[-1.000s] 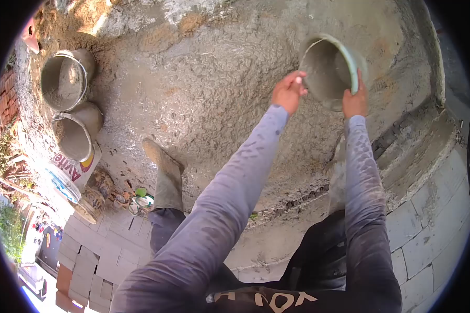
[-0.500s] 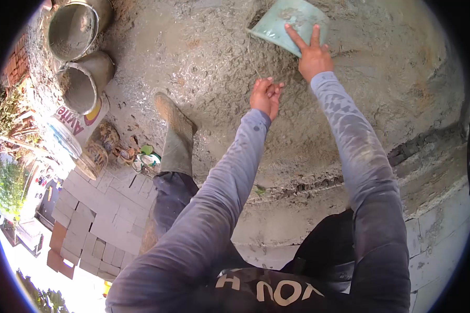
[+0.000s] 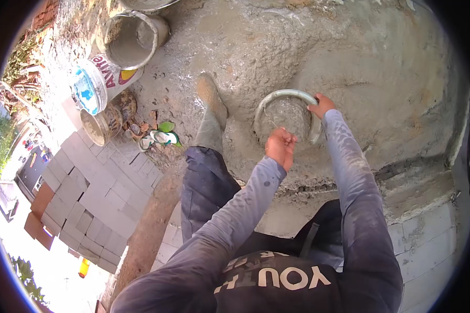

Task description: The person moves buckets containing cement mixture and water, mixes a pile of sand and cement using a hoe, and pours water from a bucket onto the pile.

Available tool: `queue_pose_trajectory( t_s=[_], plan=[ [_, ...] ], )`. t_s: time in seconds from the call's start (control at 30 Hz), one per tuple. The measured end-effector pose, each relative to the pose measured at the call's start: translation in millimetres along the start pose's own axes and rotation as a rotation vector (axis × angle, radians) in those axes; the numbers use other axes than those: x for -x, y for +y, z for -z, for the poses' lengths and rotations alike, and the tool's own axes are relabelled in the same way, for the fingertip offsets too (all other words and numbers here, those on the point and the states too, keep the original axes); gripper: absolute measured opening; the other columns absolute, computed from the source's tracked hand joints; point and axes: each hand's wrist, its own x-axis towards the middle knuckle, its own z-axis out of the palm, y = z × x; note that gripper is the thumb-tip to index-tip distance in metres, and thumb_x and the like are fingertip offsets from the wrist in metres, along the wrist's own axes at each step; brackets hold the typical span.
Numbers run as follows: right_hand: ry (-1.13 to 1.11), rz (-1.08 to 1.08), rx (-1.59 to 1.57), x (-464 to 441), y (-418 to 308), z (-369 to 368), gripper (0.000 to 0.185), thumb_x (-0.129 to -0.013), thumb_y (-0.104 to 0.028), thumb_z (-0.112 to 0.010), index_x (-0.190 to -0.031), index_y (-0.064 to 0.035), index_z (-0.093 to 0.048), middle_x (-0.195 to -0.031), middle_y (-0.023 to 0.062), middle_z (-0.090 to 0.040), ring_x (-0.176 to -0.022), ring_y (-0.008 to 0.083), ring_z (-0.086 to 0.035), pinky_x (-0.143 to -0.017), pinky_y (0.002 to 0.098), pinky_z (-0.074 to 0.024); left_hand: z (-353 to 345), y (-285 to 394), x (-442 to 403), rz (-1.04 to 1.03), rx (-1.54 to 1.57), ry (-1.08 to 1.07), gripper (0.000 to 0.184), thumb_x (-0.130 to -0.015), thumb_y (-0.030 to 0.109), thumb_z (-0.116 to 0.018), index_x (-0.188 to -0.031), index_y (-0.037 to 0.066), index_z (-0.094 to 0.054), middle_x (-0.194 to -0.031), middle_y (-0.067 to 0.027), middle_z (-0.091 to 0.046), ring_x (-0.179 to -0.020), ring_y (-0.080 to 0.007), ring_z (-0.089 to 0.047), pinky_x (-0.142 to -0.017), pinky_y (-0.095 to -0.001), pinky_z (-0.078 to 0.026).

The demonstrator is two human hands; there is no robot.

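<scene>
Out there I have the bucket (image 3: 287, 93) in wet mortar (image 3: 245, 62), just right of the left boot (image 3: 211, 99). My right hand (image 3: 324, 106) has fingers gripping its rim; my left hand (image 3: 281, 147) curls narrowly around its wire handle (image 3: 270, 119).

Place: building site, outdoors by look of it. Evidence: wet, cement-like mix (image 3: 360, 68) spread beneath and beyond left hand (image 3: 281, 148) and right hand (image 3: 322, 105). Mix-smeared bucket (image 3: 286, 93) at right hand; second crusted bucket (image 3: 163, 34) up and left of left hand. Lettered pail (image 3: 100, 78) farther left. Muddied boot (image 3: 211, 99) left of left hand. Grey blocks (image 3: 96, 182) in rows, lower left of hands. Reddish bricks (image 3: 44, 18), far upper left. Sunlit greenery (image 3: 2, 141) at far left.
</scene>
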Motion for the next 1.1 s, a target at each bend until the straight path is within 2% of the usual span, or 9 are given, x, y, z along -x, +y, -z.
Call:
queue_pose_trajectory(
  t_s=[0.07,0.23,0.4,0.57,0.73,0.87,0.97,1.07,1.1],
  plan=[
    [0.064,-0.063,0.057,43,-38,26,0.047,-0.075,-0.027,-0.073,-0.114,-0.0053,-0.058,-0.107,0.017,-0.066,-0.1,0.0331,-0.063,-0.087,0.0393,-0.0485,-12,22,35,-0.003,-0.015,-0.028,0.015,-0.077,0.008,-0.053,-0.091,0.006,-0.047,-0.065,-0.0023,-0.043,-0.066,-0.017,-0.046,-0.081,-0.0353,-0.044],
    [0.32,0.054,-0.152,112,-129,68,0.038,-0.076,-0.028,-0.071,-0.103,-0.0047,-0.058,-0.097,0.0175,-0.066,-0.093,0.0333,-0.063,-0.083,0.0399,-0.0489,-31,114,107,-0.12,-0.075,-0.123,0.013,-0.082,0.011,-0.057,-0.092,0.006,-0.051,-0.065,0.0017,-0.042,-0.065,-0.0128,-0.044,-0.077,-0.0325,-0.043],
    [0.398,0.18,-0.08,137,-303,111,0.033,-0.075,-0.025,-0.069,-0.096,-0.004,-0.055,-0.088,0.0186,-0.064,-0.083,0.0339,-0.063,-0.076,0.0412,-0.0479,-50,250,143,-0.409,-0.166,-0.184,0.012,-0.086,0.016,-0.057,-0.091,0.005,-0.056,-0.063,0.0028,-0.041,-0.06,-0.0096,-0.042,-0.065,-0.0278,-0.041],
    [0.381,0.423,-0.078,95,-479,85,0.028,-0.072,-0.02,-0.066,-0.091,-0.0033,-0.054,-0.083,0.02,-0.06,-0.081,0.0373,-0.06,-0.072,0.0432,-0.0463,-35,411,121,-0.717,-0.226,-0.135,0.029,-0.094,0.023,-0.05,-0.108,0.0,-0.062,-0.06,0.0049,-0.039,-0.058,-0.0077,-0.038,-0.06,-0.0265,-0.039],
    [0.593,0.751,0.226,35,-654,13,0.023,-0.075,-0.014,-0.062,-0.097,-0.0084,-0.057,-0.091,0.0167,-0.062,-0.087,0.0375,-0.061,-0.074,0.0457,-0.0482,29,561,22,-0.666,0.317,-0.289,0.026,-0.099,0.021,-0.045,-0.111,0.002,-0.058,-0.056,0.0036,-0.027,-0.056,-0.0097,-0.033,-0.065,-0.0324,-0.039],
    [0.568,0.872,0.506,17,-732,-25,0.02,-0.079,-0.013,-0.059,-0.098,-0.0136,-0.056,-0.097,0.0121,-0.06,-0.086,0.0368,-0.061,-0.076,0.0482,-0.0491,66,597,-41,-0.589,0.673,-0.394,0.022,-0.102,0.02,-0.04,-0.108,0.004,-0.054,-0.056,0.0013,-0.024,-0.056,-0.0126,-0.032,-0.068,-0.0362,-0.039],
    [0.485,1.021,0.667,20,-754,-42,0.016,-0.082,-0.01,-0.054,-0.097,-0.0143,-0.055,-0.09,0.0097,-0.058,-0.084,0.0359,-0.062,-0.073,0.0479,-0.0496,71,593,-76,-0.579,0.861,-0.335,0.021,-0.101,0.021,-0.041,-0.106,0.005,-0.054,-0.057,0.0002,-0.024,-0.056,-0.0146,-0.03,-0.067,-0.0382,-0.04],
    [0.447,1.196,0.675,35,-751,-65,0.008,-0.084,-0.017,-0.056,-0.092,-0.016,-0.057,-0.087,0.0069,-0.058,-0.081,0.0295,-0.064,-0.065,0.043,-0.0524,88,589,-130,-0.619,0.885,-0.316,0.024,-0.101,0.027,-0.044,-0.102,0.007,-0.056,-0.057,0.0012,-0.034,-0.055,-0.0148,-0.034,-0.061,-0.0378,-0.042],
    [0.44,1.238,0.666,41,-748,-73,0.008,-0.084,-0.02,-0.057,-0.091,-0.0164,-0.057,-0.087,0.0064,-0.058,-0.081,0.0279,-0.065,-0.063,0.0419,-0.0531,90,586,-125,-0.64,0.803,-0.26,0.025,-0.101,0.029,-0.045,-0.103,0.007,-0.057,-0.063,-0.0003,-0.044,-0.057,-0.0162,-0.038,-0.064,-0.0379,-0.044]
  ],
)
